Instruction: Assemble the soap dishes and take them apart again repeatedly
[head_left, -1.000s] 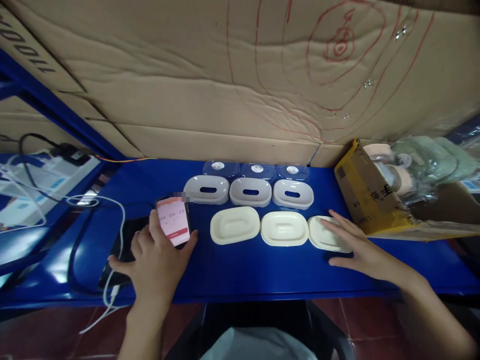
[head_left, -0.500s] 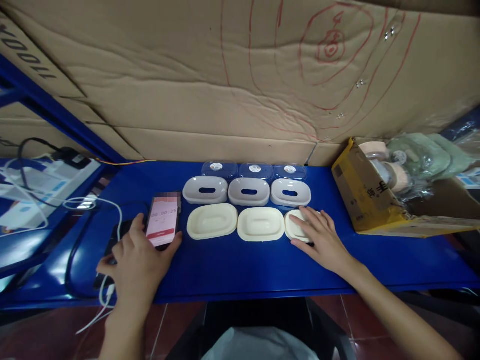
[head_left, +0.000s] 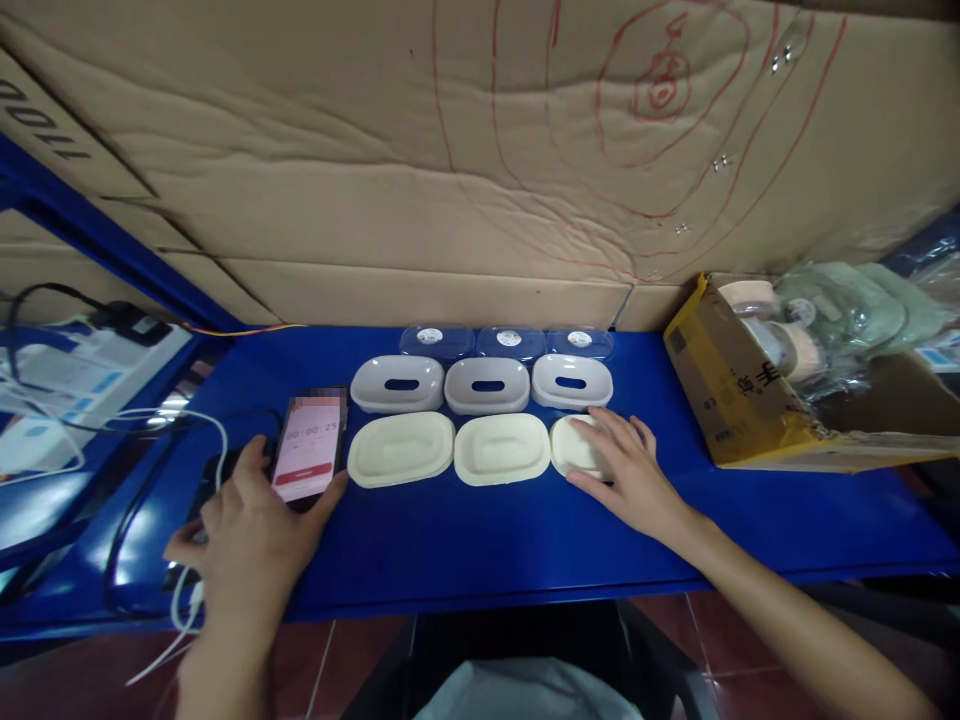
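Right hand (head_left: 630, 470) lies spread over the rightmost cream tray (head_left: 576, 455), front row, where from here I'd press lightly (left hand (head_left: 251, 540), also spread, straddles the phone (head_left: 309, 447)) lest it skew.

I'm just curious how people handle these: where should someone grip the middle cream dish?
Probably the near rim, from the front: the middle cream dish lies flat, the left dish and right dish crowd its ends, and a grey tray stands behind.
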